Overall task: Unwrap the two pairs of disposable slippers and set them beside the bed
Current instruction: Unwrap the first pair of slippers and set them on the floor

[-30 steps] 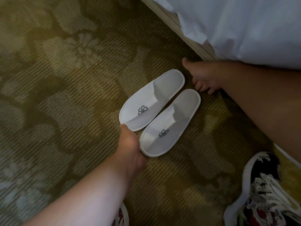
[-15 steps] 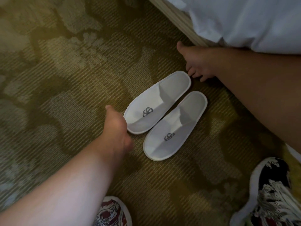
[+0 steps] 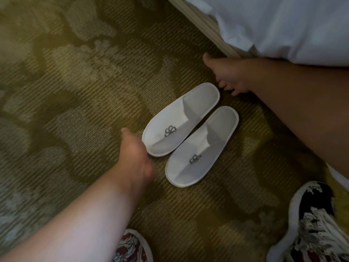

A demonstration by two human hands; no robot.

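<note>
Two white disposable slippers lie unwrapped side by side on the carpet, each with a grey logo on the insole. The left slipper (image 3: 179, 120) and the right slipper (image 3: 202, 148) point their toes toward the bed (image 3: 283, 25). My left hand (image 3: 135, 152) hovers just left of the heel of the left slipper, fingers curled loosely, holding nothing. My right hand (image 3: 226, 74) is by the toe of the left slipper near the bed frame, fingers hanging down, empty. No second pair is in view.
White bedding hangs over the wooden bed base (image 3: 205, 25) at the top right. Patterned olive carpet (image 3: 75, 91) covers the floor. My two patterned sneakers show at the bottom, one (image 3: 132, 248) under my left arm and one (image 3: 311, 224) at the right.
My left hand let go of the slipper heels and drew back to the left. My right hand lifted off the slipper toes, rose toward the bed, then dropped back close to them.
</note>
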